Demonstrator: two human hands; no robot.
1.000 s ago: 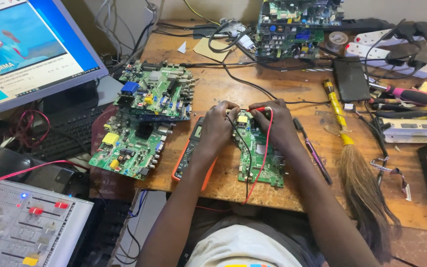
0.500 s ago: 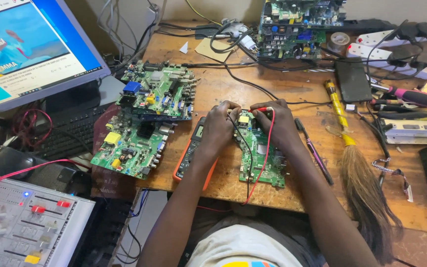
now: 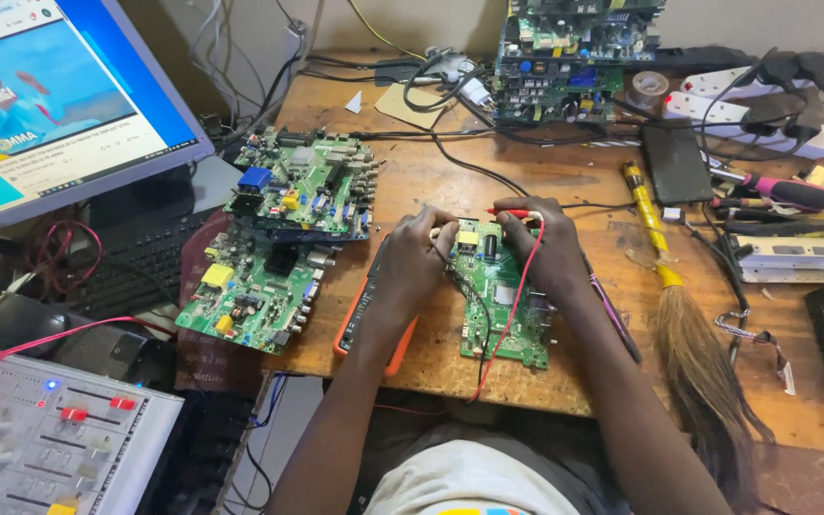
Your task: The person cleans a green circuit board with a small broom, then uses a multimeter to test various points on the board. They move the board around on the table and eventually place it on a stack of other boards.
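- Spreading across the view, the wooden tabletop [image 3: 431, 191] carries two more circuit boards [image 3: 278, 238] at left and a hand broom [image 3: 693, 353] at right.
- A green circuit board [image 3: 512, 315] lies at the near edge, long axis running away from the person.
- An orange multimeter [image 3: 364, 310] sits just left, partly under the left hand [image 3: 412, 262].
- Left fingers pinch a black probe; the right hand [image 3: 545, 248] pinches a red probe [image 3: 512, 213], both on the board's far end.

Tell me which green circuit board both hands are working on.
The small board at the desk's front edge, under the left hand and right hand; the other boards lie untouched.
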